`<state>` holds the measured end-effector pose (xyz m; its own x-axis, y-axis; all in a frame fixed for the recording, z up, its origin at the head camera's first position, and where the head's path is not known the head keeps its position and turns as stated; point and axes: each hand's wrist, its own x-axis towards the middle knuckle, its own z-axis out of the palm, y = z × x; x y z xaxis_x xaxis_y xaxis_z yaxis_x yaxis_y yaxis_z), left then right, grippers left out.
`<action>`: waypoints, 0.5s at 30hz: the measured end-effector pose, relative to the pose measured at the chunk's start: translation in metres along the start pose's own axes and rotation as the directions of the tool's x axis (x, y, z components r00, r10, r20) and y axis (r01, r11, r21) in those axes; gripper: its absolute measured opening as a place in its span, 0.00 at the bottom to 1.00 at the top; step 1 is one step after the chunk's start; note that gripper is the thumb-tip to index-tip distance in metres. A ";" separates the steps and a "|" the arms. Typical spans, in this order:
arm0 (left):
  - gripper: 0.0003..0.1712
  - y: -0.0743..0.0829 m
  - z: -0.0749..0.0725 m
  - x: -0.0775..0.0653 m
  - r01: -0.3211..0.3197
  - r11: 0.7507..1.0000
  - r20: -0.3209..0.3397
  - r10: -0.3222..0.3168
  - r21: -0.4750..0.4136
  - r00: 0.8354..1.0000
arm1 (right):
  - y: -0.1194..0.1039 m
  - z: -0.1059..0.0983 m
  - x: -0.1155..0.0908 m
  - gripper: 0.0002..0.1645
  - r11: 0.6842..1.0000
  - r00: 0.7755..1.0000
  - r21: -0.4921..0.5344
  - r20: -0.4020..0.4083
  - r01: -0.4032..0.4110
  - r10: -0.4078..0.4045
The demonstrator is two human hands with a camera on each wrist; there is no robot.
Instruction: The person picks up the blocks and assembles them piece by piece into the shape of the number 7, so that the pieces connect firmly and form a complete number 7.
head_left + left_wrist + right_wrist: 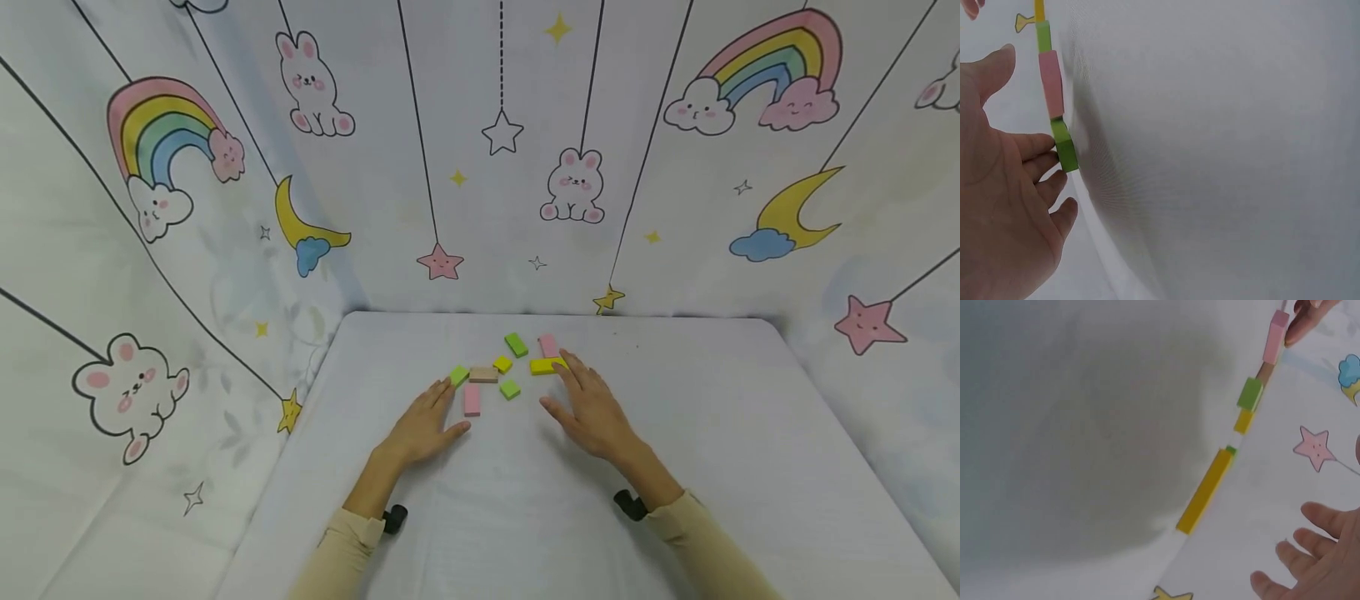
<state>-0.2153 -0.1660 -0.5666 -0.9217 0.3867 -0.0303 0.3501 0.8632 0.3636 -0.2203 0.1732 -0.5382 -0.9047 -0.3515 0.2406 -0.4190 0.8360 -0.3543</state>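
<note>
My left hand (423, 427) has its fingers straight, fingertips right at a green block (458, 377); the left wrist view shows them against this block (1067, 155). Just right of them lie a pink block (472, 401) and a plain wooden block (483, 375). My right hand (592, 408) has its fingers spread, and a fingertip overlaps the right end of a long yellow block (545, 367) in the head view. Seen from the right wrist, those fingers stand apart from the yellow block (1205, 490). Behind it lies another pink block (548, 345).
Between the hands lie a small yellow block (502, 364) and a small green block (510, 389). Another green block (516, 344) lies farther back. All rest on a white-covered table (712, 467), bordered by a printed cloth backdrop (360, 208) at the back and sides.
</note>
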 end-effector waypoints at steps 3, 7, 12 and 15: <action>0.51 -0.001 0.000 0.000 0.009 1.000 -0.004 -0.009 -0.010 1.000 | -0.007 0.006 0.005 0.46 1.000 1.000 0.009 0.019 0.018 -0.018; 0.51 -0.003 0.003 0.002 0.014 1.000 -0.009 -0.014 -0.014 1.000 | -0.018 0.013 0.009 0.42 0.999 0.998 0.040 0.062 0.012 -0.014; 0.52 -0.002 0.003 0.002 0.034 0.999 0.000 -0.034 -0.003 0.999 | -0.030 0.019 0.014 0.42 0.998 0.995 0.045 0.090 0.039 -0.043; 0.52 -0.001 0.001 0.002 0.036 0.999 0.001 -0.036 0.000 0.999 | -0.035 0.023 0.018 0.42 0.997 0.993 0.026 0.093 0.068 -0.070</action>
<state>-0.2168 -0.1655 -0.5681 -0.9335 0.3558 -0.0444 0.3168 0.8764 0.3628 -0.2234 0.1281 -0.5419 -0.8762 -0.4472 0.1795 -0.4816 0.7988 -0.3605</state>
